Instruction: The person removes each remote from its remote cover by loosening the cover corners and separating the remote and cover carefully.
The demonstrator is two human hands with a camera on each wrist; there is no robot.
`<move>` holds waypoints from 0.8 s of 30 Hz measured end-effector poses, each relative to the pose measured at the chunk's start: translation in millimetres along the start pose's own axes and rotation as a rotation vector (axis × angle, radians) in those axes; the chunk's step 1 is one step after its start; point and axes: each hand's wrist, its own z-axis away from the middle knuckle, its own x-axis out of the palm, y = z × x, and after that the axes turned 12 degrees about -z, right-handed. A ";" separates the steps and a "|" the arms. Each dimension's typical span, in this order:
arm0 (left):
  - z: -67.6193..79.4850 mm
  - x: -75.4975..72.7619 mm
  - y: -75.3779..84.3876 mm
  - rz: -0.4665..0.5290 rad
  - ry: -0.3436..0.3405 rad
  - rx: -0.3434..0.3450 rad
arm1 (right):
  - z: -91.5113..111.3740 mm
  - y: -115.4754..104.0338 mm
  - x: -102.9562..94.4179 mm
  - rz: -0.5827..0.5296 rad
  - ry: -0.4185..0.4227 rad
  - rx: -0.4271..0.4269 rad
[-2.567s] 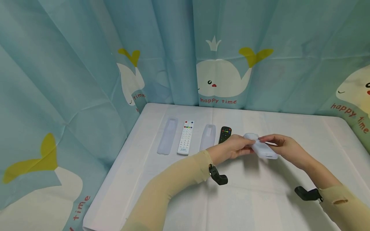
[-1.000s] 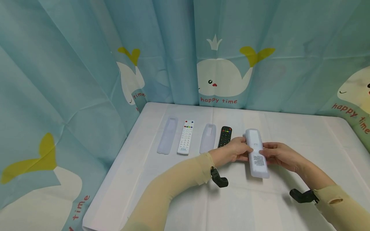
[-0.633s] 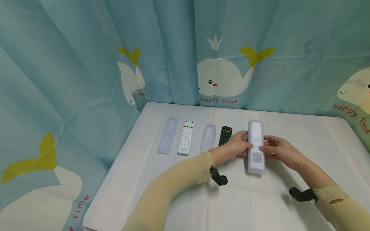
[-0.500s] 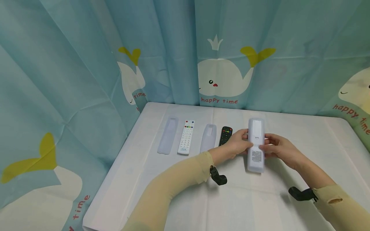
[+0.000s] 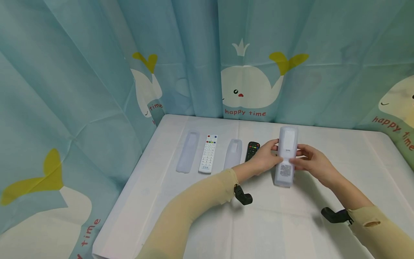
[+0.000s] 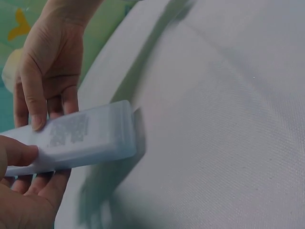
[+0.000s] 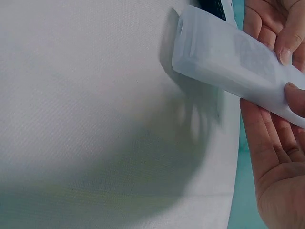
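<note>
Both hands hold a white remote control [image 5: 287, 154] in a translucent sleeve, its back with a printed label facing up. My left hand [image 5: 266, 157] grips its left edge, thumb on top and fingers beneath. On the opposite edge my right hand [image 5: 315, 164] grips it the same way. The remote is raised above the table and casts a shadow there. In the left wrist view, one rounded end of the sleeve [image 6: 112, 131] points to the right, apart from the cloth. The button side of this remote faces down and is hidden.
Left of the hands lie a black remote [image 5: 252, 151], partly behind the left hand, an unfilled translucent sleeve [image 5: 233, 154], a white remote [image 5: 208, 154] and a longer sleeve [image 5: 187, 153]. They rest on a white-covered table [image 5: 155, 201]. A blue curtain [image 5: 194, 54] hangs behind.
The sleeved remote has turned from slanted to nearly upright in the head view, its labelled back coming to face up. In the last half second both hands have shifted it slightly farther away.
</note>
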 end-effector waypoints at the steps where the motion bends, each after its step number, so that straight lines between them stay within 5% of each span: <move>1: -0.2 -0.2 0.2 -0.007 0.001 0.010 | -0.4 0.3 -0.2 0.002 0.003 -0.009; 24: -5.2 -5.1 5.3 -0.008 -0.017 0.137 | -2.1 -2.6 -3.8 0.112 0.092 -0.116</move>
